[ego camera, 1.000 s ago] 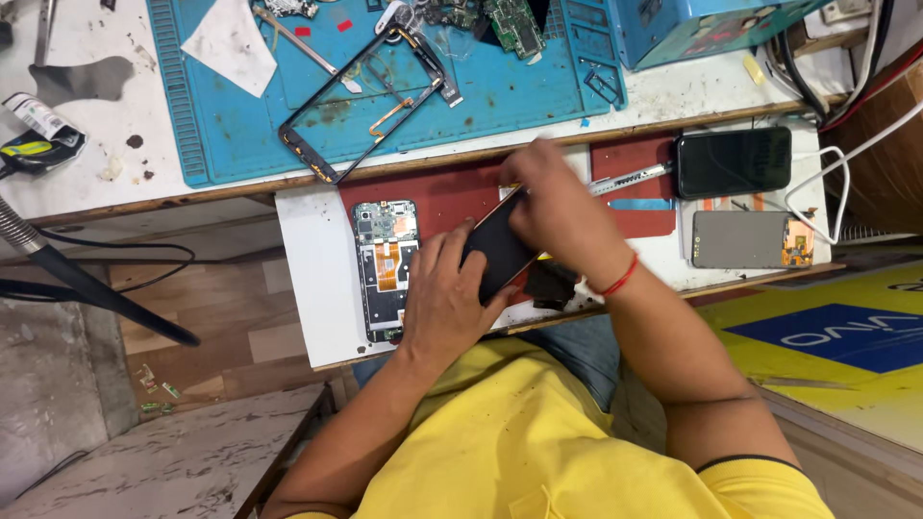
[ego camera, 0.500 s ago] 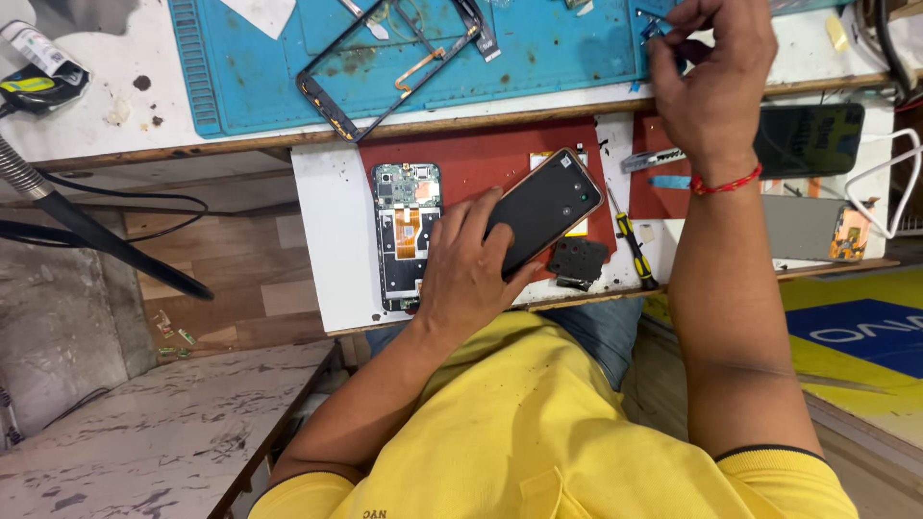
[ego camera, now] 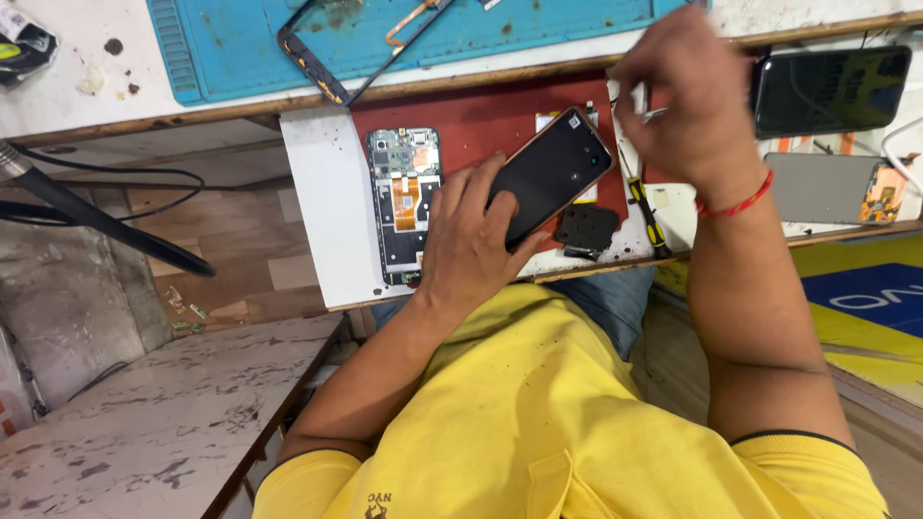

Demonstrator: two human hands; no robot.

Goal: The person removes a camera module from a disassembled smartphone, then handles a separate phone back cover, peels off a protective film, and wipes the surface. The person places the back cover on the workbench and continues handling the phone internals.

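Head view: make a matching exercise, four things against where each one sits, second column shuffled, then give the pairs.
Things:
1. dark phone
2. opened phone
3. empty phone frame
4. yellow-handled screwdriver

Places:
A. on the blue mat
B. under the left hand's fingers, on the red mat
C. left of the left hand, circuit board showing
D. below the right hand, near the board's front edge

Pairs: 1-B, 2-C, 3-A, 4-D

LIGHT: bright, even, soft shadows | GLARE: pale sheen on the black phone (ego camera: 553, 173) and far-right dark screen (ego camera: 832, 88) | BLUR: right hand (ego camera: 687, 101) motion-smeared; left hand (ego camera: 471, 240) sharp | EDGES: worktop (ego camera: 327, 211) lines bowed
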